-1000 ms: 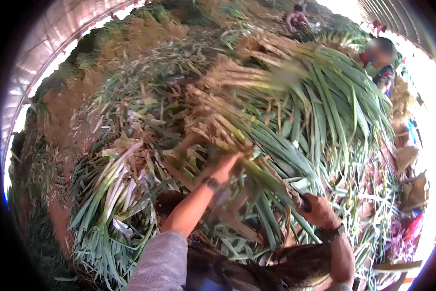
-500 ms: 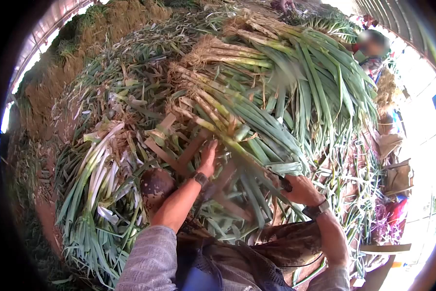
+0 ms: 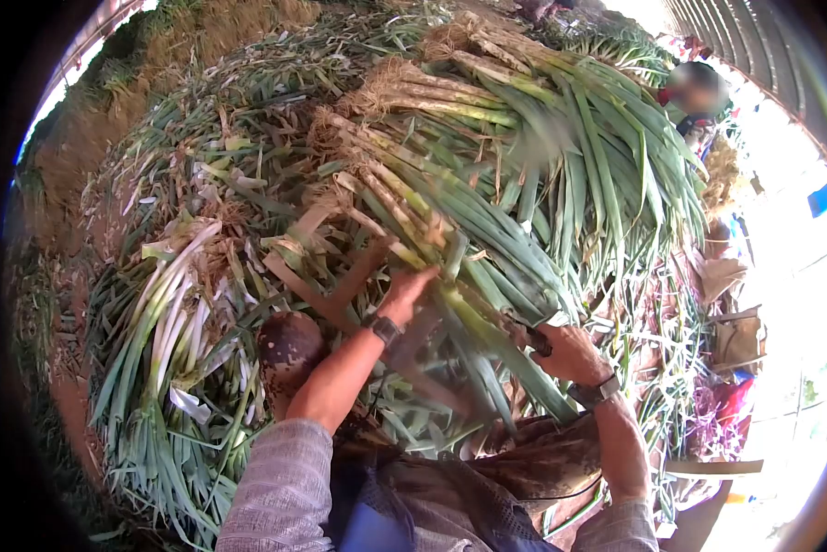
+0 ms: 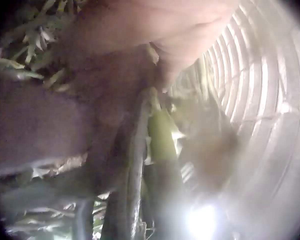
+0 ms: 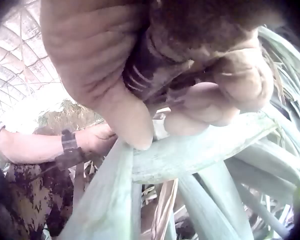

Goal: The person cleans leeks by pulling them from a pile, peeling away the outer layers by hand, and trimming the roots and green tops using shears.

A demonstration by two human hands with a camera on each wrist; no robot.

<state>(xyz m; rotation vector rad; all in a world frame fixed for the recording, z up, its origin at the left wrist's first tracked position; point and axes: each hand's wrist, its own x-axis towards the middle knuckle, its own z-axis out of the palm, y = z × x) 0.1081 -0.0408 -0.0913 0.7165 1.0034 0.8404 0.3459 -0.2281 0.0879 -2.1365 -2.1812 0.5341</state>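
Note:
Long green leeks with rooty pale ends lie fanned across the heap in the head view. My left hand [image 3: 406, 296] grips a leek stalk [image 3: 473, 317] near its pale end; in the left wrist view that hand [image 4: 155, 35] covers most of its hold, with a green stalk [image 4: 161, 137] below it. Farther right, my right hand [image 3: 572, 354] is curled round a dark handle [image 3: 540, 342]. Up close, the right hand [image 5: 155, 85] wraps the ridged dark handle [image 5: 149, 70], thumb and fingertips against a broad leaf [image 5: 190, 152]. The handle's far end is hidden.
A loose bunch of white-stemmed leeks [image 3: 170, 313] lies at left. A brown wooden frame [image 3: 335, 294] stands close beside my left hand. Another person [image 3: 694, 92] is at upper right, near sacks [image 3: 737, 340]. A mottled knee [image 3: 289, 350] is below my left forearm.
The head view has shifted, so the heap appears farther left and higher. Half a second ago my left hand was slightly left of the stalk; now its fingers are on it. The right hand keeps the handle.

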